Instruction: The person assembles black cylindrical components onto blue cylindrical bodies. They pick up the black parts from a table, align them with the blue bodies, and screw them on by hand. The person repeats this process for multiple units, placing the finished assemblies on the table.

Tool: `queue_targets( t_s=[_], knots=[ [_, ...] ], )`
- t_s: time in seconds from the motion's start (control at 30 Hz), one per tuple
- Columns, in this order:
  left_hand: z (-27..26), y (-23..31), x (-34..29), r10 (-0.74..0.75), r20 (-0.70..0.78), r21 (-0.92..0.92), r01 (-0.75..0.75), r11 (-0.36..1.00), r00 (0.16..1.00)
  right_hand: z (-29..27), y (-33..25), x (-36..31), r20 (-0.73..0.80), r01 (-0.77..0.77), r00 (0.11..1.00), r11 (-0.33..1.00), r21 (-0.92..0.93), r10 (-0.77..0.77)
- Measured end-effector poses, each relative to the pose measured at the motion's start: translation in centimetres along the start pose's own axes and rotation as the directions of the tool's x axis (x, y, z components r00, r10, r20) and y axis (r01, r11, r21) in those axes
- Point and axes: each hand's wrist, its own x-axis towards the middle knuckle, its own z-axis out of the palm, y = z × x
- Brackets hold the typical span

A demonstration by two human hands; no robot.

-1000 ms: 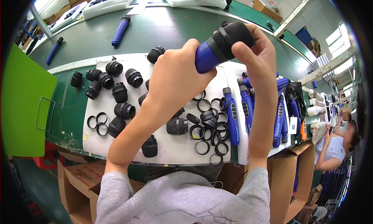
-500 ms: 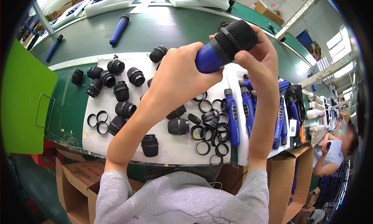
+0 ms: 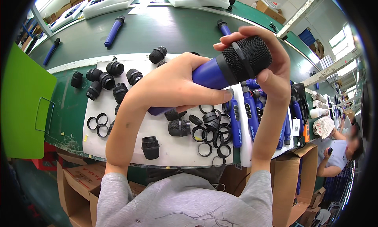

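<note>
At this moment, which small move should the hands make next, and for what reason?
Probably a slight twist of the black mesh head by the right hand, since its fingers curve around that head while the left hand grips the blue microphone body.

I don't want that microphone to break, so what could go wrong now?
The blue microphone is up in the air in the left hand, so if that grip slipped, it might drop onto the table. One loose mesh head sits near the front edge, close to the left forearm, so a bump could knock it off. Loose black rings lie crowded together, so a sweeping sleeve or arm might scatter them.
</note>
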Motion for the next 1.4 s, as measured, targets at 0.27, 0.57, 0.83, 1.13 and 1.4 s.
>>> queue_targets(
  t_s=[0.27, 0.57, 0.83, 1.13, 1.4],
  knots=[
    [0.5, -0.6, 0.4, 0.088, -0.192, 0.088, -0.072, 0.993, 0.977, 0.1, 0.6, 0.1, -0.129, -0.063, 0.991, 0.98, -0.188, 0.039],
    [2.5, -1.6, 1.9, 0.072, 0.3, -0.301, 0.023, 0.953, 0.951, 2.1, 1.9, 0.4, 0.029, 0.095, 0.991, 0.851, 0.517, -0.128],
    [4.5, -6.1, 5.4, 0.477, -0.524, 0.498, -0.201, 0.844, 0.706, 4.4, 4.2, 1.0, -0.688, -0.034, 0.726, 0.999, -0.01, 0.018],
    [2.6, -3.0, 3.4, 0.185, -0.078, -0.11, -0.193, 0.975, 0.98, 3.1, 2.5, 0.6, -0.49, -0.008, 0.864, 0.978, 0.208, 0.111],
    [2.0, -2.9, 2.8, 0.139, 0.272, -0.393, -0.022, 0.919, 0.952, 2.4, 2.2, 0.3, -0.267, 0.13, 0.964, 0.902, 0.411, -0.018]
  ],
)
